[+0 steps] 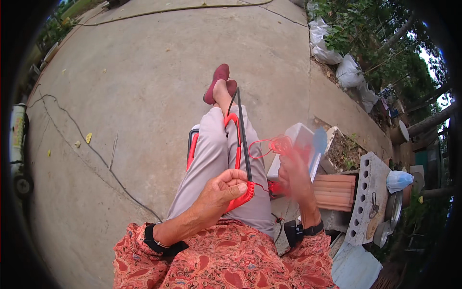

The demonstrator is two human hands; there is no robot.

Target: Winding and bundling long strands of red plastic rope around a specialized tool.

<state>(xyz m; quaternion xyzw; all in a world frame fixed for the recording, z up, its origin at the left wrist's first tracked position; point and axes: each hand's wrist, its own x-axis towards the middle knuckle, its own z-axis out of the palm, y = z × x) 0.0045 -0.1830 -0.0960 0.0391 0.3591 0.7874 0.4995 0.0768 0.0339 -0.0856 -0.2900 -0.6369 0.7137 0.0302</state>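
Across my lap lies a thin black frame (244, 139) with long straight sides, partly wrapped in red cord. My left hand (216, 195) pinches its near corner between thumb and fingers, beside tight red cord windings (244, 196). To the right, my right hand (296, 176) is blurred by motion and grips a loose bundle of red cord (280, 143). A thin strand of the cord runs from the windings toward the right hand. Some red wrapping (233, 120) also covers a far, curved part of the frame.
Right of my legs stand a white foam box (296, 132), a planter with soil (342, 149), stacked terracotta tiles (333, 190) and a concrete block with holes (368, 200). White sacks (349, 71) lie by the shrubs. A dark cable (103, 161) crosses the concrete floor at left.
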